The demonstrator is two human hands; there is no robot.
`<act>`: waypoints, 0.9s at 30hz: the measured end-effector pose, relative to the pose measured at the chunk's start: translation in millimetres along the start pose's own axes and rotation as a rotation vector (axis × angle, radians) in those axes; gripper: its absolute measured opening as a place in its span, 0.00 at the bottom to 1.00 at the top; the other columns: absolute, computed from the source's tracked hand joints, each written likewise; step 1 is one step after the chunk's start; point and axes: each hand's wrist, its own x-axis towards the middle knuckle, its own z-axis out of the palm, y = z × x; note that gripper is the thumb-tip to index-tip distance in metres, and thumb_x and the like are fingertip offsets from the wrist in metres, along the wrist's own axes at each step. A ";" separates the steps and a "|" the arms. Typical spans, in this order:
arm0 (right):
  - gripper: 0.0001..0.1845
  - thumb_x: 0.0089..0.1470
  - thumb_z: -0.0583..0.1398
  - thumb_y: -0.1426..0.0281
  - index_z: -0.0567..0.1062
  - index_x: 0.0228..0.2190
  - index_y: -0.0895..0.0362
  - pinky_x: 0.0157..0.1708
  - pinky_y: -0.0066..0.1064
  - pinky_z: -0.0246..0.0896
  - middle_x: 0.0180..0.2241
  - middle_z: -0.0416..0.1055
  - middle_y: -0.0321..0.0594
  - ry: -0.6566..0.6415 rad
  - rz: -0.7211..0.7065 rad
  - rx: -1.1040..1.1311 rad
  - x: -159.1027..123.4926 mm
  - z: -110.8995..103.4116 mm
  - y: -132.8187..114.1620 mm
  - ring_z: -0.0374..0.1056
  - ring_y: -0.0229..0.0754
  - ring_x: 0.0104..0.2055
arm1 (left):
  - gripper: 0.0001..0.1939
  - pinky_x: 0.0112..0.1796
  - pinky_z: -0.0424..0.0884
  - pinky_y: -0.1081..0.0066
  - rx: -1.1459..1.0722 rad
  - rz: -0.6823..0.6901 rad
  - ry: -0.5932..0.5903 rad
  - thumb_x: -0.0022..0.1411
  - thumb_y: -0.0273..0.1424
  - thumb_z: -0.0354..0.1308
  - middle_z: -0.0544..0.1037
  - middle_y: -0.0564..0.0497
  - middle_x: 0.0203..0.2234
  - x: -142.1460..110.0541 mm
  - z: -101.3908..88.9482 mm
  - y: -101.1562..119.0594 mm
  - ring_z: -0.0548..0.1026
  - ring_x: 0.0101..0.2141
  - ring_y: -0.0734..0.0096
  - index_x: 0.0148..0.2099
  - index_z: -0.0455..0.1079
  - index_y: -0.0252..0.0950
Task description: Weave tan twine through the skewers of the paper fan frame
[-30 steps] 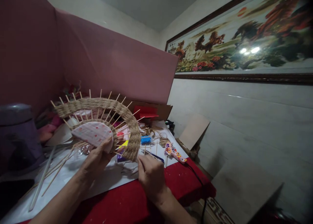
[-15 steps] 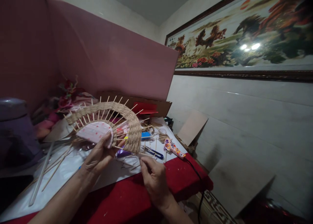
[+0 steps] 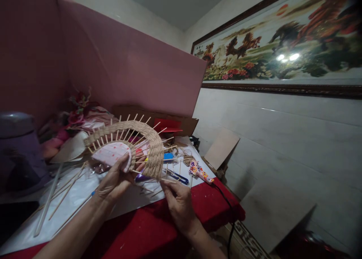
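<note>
Directions are clock positions from the centre of the head view. The pink panel (image 3: 127,59) stands at 10 to 11 o'clock; the framed horse picture (image 3: 237,60) hangs on the wall at 2 o'clock. The table (image 3: 141,221) extends from 5 to 8 o'clock, with a red cloth along its near edge and a white sheet over the work area. The purple flask (image 3: 21,153) stands at 9 o'clock.

The woven fan (image 3: 155,153) is at 8 o'clock, held above the table. It comprises a half-round pad with red dots, a narrow woven rim, radiating sticks and a wide outer band. Stick ends project beyond the band.

The left hand (image 3: 117,179), at 8 o'clock, grips the pad: thumb on the front face, other fingers behind, partly visible between the sticks. The right hand (image 3: 179,204), at 6 o'clock, has thumb and forefinger closed together at the lower right end of the band. What lies between these fingertips cannot be told.

The flower-patterned glue gun (image 3: 200,172) lies at 5 o'clock, its black cord running over the table edge. The clear rod (image 3: 46,204) lies at 8 o'clock, beside loose sticks (image 3: 66,198). The blue-handled tool (image 3: 182,179) lies at 6 o'clock, just above the right hand in view.
</note>
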 end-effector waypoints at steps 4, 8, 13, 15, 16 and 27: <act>0.08 0.53 0.57 0.71 0.77 0.28 0.56 0.32 0.26 0.63 0.28 0.75 0.38 0.013 0.070 0.085 6.4 -4.1 2.6 0.70 0.39 0.31 | 0.09 0.34 0.77 0.62 0.031 -0.052 -0.014 0.61 0.24 0.48 0.79 0.41 0.29 -1.3 0.4 1.2 0.78 0.34 0.58 0.40 0.69 0.30; 0.08 0.53 0.58 0.71 0.76 0.26 0.57 0.29 0.26 0.62 0.25 0.74 0.38 0.078 -0.003 -0.048 10.3 -12.3 1.3 0.69 0.38 0.28 | 0.09 0.33 0.77 0.62 0.046 -0.049 0.002 0.60 0.23 0.49 0.79 0.40 0.30 -2.1 0.5 2.6 0.78 0.34 0.56 0.41 0.69 0.30; 0.06 0.54 0.57 0.72 0.75 0.30 0.57 0.29 0.26 0.59 0.26 0.73 0.40 0.074 -0.219 -0.290 12.8 -25.2 -0.2 0.68 0.38 0.28 | 0.12 0.32 0.77 0.63 0.077 -0.068 0.012 0.59 0.22 0.50 0.79 0.41 0.31 -1.4 -2.1 -0.4 0.78 0.33 0.58 0.46 0.68 0.31; 0.06 0.55 0.57 0.72 0.75 0.31 0.58 0.28 0.27 0.58 0.25 0.72 0.40 0.061 -0.270 -0.364 14.1 -29.2 -0.7 0.68 0.38 0.28 | 0.13 0.33 0.77 0.62 0.091 -0.067 -0.003 0.59 0.22 0.51 0.79 0.41 0.30 -0.5 -3.7 -2.9 0.78 0.33 0.58 0.46 0.67 0.30; 0.06 0.55 0.57 0.72 0.75 0.31 0.58 0.29 0.27 0.58 0.25 0.72 0.40 0.049 -0.285 -0.389 15.0 -30.9 -1.1 0.67 0.38 0.28 | 0.13 0.34 0.77 0.62 0.099 -0.064 -0.006 0.58 0.22 0.51 0.79 0.41 0.30 -0.2 -4.4 -4.0 0.78 0.33 0.58 0.46 0.67 0.30; 0.10 0.57 0.55 0.69 0.75 0.31 0.57 0.29 0.27 0.56 0.24 0.71 0.39 -0.052 -0.294 -0.514 23.0 -38.6 -2.1 0.66 0.37 0.27 | 0.11 0.35 0.77 0.61 0.109 -0.073 0.000 0.57 0.21 0.52 0.78 0.41 0.32 1.2 -7.8 -6.6 0.78 0.34 0.58 0.44 0.67 0.29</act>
